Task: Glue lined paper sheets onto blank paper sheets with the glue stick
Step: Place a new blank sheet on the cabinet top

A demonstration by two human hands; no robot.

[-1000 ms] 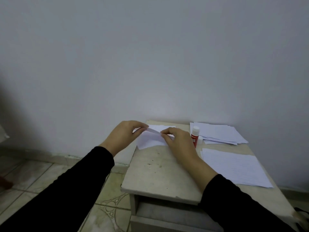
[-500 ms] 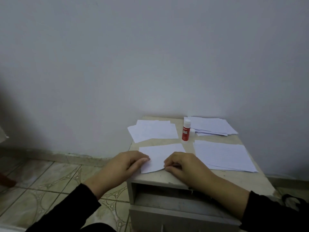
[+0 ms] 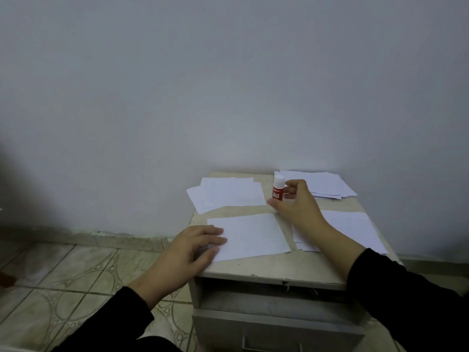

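Two hands | left hand (image 3: 189,246) flat on sheet (image 3: 253,235) | right hand (image 3: 295,201) grip seemingly closing round glue stick (image 3: 278,191)

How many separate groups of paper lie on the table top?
4: back-left pile, back-right pile, single front sheet under the left hand, right stack. Sheets within piles are uncountable.

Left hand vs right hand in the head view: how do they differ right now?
The left hand lies flat, fingers straight, pressing the front sheet at its left edge; the right hand is raised and curled, closing on the upright glue stick. The left hand is at the table's near-left corner; the right hand reaches farther back, between the paper stacks. Both wear black sleeves.
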